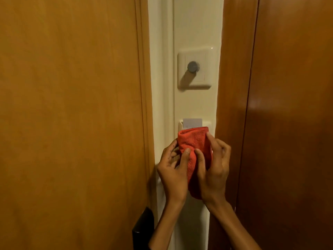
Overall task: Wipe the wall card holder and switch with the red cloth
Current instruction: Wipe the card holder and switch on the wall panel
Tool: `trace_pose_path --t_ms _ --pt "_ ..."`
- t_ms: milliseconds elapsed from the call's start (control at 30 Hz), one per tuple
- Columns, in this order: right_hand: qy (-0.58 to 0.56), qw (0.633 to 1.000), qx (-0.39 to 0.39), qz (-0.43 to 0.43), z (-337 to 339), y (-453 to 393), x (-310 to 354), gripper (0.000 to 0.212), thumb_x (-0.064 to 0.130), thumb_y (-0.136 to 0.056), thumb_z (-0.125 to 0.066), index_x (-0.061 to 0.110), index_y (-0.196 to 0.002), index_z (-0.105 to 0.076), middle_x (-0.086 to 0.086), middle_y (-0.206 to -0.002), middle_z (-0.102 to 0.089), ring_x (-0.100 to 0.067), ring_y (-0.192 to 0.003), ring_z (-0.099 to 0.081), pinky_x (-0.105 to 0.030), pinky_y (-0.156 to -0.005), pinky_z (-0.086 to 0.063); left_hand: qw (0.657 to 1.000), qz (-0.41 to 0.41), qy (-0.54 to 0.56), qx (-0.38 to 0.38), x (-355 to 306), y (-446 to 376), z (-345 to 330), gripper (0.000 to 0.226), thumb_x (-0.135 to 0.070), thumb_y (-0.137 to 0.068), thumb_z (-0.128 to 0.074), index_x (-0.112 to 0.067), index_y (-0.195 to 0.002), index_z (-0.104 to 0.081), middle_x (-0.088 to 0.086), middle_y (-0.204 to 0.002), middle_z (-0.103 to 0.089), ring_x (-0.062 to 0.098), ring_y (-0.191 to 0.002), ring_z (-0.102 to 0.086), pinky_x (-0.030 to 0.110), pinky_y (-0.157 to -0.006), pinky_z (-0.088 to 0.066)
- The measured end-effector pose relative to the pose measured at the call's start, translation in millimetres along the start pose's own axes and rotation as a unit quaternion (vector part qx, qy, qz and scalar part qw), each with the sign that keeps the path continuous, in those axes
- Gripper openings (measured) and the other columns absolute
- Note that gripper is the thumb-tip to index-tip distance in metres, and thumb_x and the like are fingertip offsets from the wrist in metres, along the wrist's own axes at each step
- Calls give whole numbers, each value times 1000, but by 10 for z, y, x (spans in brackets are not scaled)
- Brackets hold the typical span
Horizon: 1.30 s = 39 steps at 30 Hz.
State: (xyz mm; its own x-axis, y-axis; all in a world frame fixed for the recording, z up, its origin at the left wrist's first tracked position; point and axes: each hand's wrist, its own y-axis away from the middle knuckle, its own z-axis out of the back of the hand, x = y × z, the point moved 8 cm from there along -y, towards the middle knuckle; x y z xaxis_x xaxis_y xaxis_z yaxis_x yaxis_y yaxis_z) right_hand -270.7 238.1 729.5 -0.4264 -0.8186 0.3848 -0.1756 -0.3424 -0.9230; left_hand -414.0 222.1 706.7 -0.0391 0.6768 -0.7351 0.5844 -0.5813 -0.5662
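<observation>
A folded red cloth point(194, 141) is pressed against the white wall card holder point(207, 123), covering most of it. A white card point(192, 122) sticks up out of the holder's top. My left hand point(173, 168) grips the cloth from the left, thumb on its front. My right hand point(214, 166) grips it from the right, with fingers along its edge. Above them the white switch plate point(194, 69) with a grey round knob point(193, 66) is uncovered.
The holder and switch sit on a narrow cream wall strip point(196, 24). A wooden door point(72, 123) stands on the left with a black handle plate point(142, 230) low down. A darker wooden panel point(279, 105) closes in on the right.
</observation>
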Motion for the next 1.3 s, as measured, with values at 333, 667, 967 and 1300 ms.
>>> trace_pose_path --t_ms 333,667,967,1300 --pt "209 967 11 146 -444 102 -11 78 34 -89 -75 2 -149 -38 -23 -159 -35 -39 -151 -31 -49 -120 -35 966 -169 -196 23 -67 -367 7 49 -53 -88 -66 -36 -134 -60 -23 -134 -62 -3 -125 -60 15 -102 -54" --pt "343 919 90 172 -829 146 -95 75 45 -106 -36 0 -160 -9 -22 -170 0 -37 -159 -2 -48 -131 0 823 -383 -406 110 -531 -1235 -604 68 -56 -105 -21 -20 -162 -12 1 -172 -11 15 -161 -6 31 -132 -2" --pt "387 898 82 191 -643 117 -167 69 46 -107 -22 -1 -157 -11 -22 -169 5 -33 -159 8 -51 -129 0 773 -435 -456 65 -709 -1573 -901 68 -51 -107 -16 -12 -162 -8 9 -172 -9 24 -162 -7 43 -133 -6" --pt "383 870 124 283 -829 281 -169 73 23 -101 -48 0 -160 -10 -21 -170 3 -36 -159 -1 -51 -130 -1 771 -459 -440 43 -695 -1598 -899 65 -47 -107 -20 -11 -161 -14 10 -171 -14 25 -161 -11 38 -132 -1"
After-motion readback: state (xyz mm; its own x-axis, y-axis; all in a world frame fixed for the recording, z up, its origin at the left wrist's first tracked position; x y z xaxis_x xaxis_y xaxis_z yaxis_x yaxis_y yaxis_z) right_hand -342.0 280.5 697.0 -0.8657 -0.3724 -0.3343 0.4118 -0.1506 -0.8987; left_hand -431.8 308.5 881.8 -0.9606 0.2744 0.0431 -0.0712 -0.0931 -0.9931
